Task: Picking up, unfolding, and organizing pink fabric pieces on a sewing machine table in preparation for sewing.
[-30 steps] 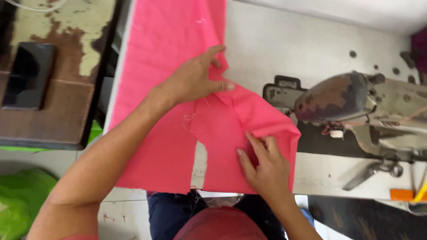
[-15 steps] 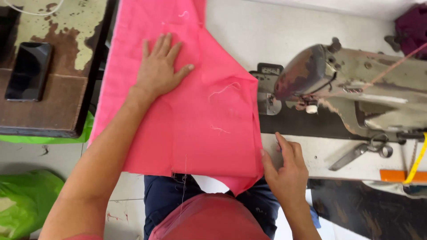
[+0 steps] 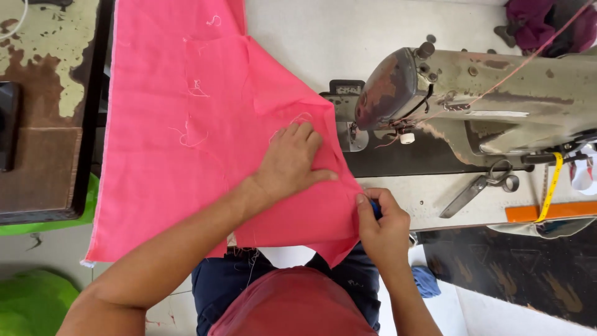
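A large pink cloth [image 3: 180, 124] with faint white chalk marks lies spread over the white sewing table [image 3: 298, 37] and hangs off its front edge. My left hand [image 3: 292, 163] lies flat on the cloth's right part, fingers pointing toward the sewing machine [image 3: 472, 99]. At the cloth's right edge my right hand [image 3: 384, 225] is closed, pinching a small blue thing [image 3: 375, 209] against the hem. I cannot tell what the blue thing is. My lap, in dark trousers, shows below the cloth.
Scissors [image 3: 482, 185], a yellow tape measure [image 3: 551, 186] and an orange ruler [image 3: 547, 211] lie right of the machine. A worn wooden table [image 3: 43, 81] with a dark phone [image 3: 6, 124] stands at the left. Green material [image 3: 31, 298] is on the floor.
My left hand has slid from the cloth's upper left to its right part near the machine. My right hand has closed on the blue thing at the cloth's edge.
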